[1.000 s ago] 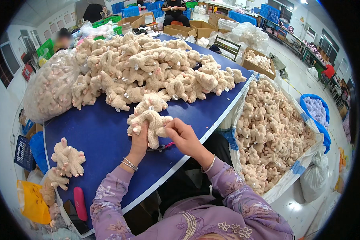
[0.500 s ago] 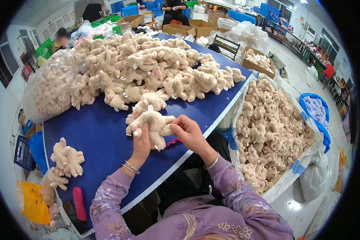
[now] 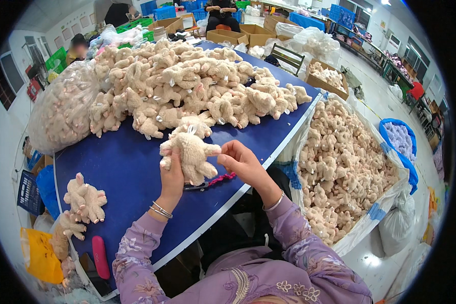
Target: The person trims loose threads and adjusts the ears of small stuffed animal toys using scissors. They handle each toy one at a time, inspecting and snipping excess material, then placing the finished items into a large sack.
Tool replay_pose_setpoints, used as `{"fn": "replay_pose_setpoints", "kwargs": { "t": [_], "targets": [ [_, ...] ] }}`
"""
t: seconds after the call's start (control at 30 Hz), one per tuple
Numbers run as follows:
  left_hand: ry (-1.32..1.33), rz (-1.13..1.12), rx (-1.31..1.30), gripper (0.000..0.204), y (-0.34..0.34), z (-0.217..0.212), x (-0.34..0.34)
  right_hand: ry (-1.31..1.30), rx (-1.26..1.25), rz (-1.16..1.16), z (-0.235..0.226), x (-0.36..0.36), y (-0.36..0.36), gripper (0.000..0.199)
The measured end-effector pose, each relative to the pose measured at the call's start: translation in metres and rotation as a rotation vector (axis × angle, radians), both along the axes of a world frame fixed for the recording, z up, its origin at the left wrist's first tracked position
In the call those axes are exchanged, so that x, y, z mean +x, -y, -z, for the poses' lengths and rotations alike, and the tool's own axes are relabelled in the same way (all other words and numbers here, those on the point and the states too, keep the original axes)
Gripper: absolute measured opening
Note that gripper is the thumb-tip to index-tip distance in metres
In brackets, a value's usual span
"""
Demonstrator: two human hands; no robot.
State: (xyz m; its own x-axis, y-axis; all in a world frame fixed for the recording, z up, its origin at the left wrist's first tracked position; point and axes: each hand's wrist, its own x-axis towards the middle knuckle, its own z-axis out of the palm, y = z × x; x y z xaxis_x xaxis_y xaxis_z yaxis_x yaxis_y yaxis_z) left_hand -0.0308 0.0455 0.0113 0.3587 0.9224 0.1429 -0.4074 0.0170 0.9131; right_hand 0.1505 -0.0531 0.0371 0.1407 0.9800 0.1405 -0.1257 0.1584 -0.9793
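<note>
My left hand point(image 3: 172, 175) is closed around a cream plush toy point(image 3: 191, 157) with stubby limbs and a white loop tag, held just above the blue table. My right hand point(image 3: 242, 163) has its fingers curled with thumb and forefinger at the tip of the toy's right limb. Whether a thread or the limb itself is between them, I cannot make out. Under the toy lies a slim metal tool with a magenta wrapped cord point(image 3: 222, 179), partly hidden by the toy. Another plush toy point(image 3: 200, 128) lies directly behind the held one.
A big heap of plush toys point(image 3: 187, 83) covers the far table point(image 3: 137, 187), beside a clear filled bag point(image 3: 66, 109). Several toys point(image 3: 85, 198) and a magenta case point(image 3: 100, 257) lie at left. A large sack of toys point(image 3: 342, 169) stands at right. Other people sit beyond.
The plush toy has turned in my left hand, so its rounded body faces up and its tag stands at the top. My right hand has shifted slightly right.
</note>
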Motion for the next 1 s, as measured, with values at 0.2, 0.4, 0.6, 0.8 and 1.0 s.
{"fn": "replay_pose_setpoints", "kwargs": {
  "t": [0.2,0.4,0.6,0.8,1.0],
  "targets": [
    [-0.289,-0.039,0.492,0.014,0.021,-0.006,0.009,0.077,-0.018,0.029,-0.002,-0.009,0.002,0.029],
    [-0.155,0.068,0.209,0.019,0.017,-0.012,0.008,0.035,0.035,0.131,0.005,-0.003,0.000,0.023],
    [-0.277,0.132,0.210,0.022,0.010,-0.016,0.002,0.118,-0.034,-0.067,0.008,0.001,0.003,0.029],
    [-0.277,0.059,0.231,0.025,-0.003,-0.012,-0.003,0.086,-0.014,0.041,0.010,0.003,0.001,0.026],
    [-0.193,0.057,0.189,0.027,-0.010,-0.012,-0.008,0.060,0.016,0.074,0.011,0.006,0.001,0.021]
  ]
}}
